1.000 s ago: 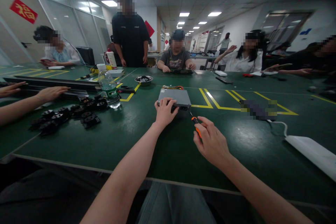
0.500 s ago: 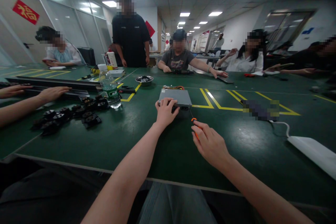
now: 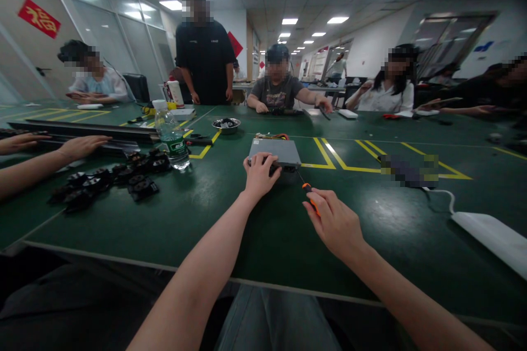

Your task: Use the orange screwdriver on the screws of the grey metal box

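Note:
A grey metal computer power supply (image 3: 280, 149) lies on the green table (image 3: 263, 230), with coloured wires (image 3: 272, 136) at its far edge. My left hand (image 3: 261, 175) grips its near left part, the fingers over the top and the thumb at the front. In my right hand (image 3: 335, 222) is an orange and black screwdriver (image 3: 307, 188). Its thin shaft points up and left to the front right corner of the power supply. Whether the tip touches a screw is too small to tell.
Left of the power supply stand a water bottle (image 3: 176, 140) and a heap of black parts (image 3: 140, 173). Behind is a metal bowl (image 3: 226, 125). A white device (image 3: 489, 236) with a cable lies right. Another person's hand (image 3: 84, 146) rests on long dark rails (image 3: 90, 130).
My right hand has shifted slightly right and its grip on the screwdriver has changed, showing more of the handle. My left hand stays put. The person opposite has drawn an arm back, lifting a dark flat object.

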Demonstrator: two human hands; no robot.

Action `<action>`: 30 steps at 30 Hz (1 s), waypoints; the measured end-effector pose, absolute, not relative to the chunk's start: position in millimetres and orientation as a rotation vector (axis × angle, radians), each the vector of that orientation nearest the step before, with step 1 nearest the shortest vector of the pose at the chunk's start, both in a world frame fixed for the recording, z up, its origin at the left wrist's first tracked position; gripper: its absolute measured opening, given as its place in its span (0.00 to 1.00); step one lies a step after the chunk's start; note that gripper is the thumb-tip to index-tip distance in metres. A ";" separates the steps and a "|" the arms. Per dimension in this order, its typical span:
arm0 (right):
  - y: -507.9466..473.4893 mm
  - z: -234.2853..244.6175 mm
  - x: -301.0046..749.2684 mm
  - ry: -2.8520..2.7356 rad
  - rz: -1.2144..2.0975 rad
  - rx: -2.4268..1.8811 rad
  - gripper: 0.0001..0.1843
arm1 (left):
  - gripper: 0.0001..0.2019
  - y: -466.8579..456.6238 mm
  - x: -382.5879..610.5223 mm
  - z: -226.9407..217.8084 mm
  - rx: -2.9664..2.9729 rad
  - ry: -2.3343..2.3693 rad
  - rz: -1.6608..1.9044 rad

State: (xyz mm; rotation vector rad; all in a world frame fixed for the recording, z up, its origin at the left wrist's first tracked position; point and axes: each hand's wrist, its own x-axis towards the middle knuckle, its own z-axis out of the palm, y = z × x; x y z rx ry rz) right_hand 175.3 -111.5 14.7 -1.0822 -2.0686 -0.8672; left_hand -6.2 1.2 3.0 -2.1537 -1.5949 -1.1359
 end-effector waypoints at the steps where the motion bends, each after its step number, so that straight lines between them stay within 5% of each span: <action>1: -111.0 15.5 176.7 -2.040 -0.873 -1.095 0.09 | 0.15 1.1 -6.3 3.3 -2.156 -1.591 -1.136; 30: -110.7 10.6 173.7 -2.111 -0.753 -1.066 0.08 | 0.15 0.0 -5.5 4.3 -2.151 -1.613 -1.130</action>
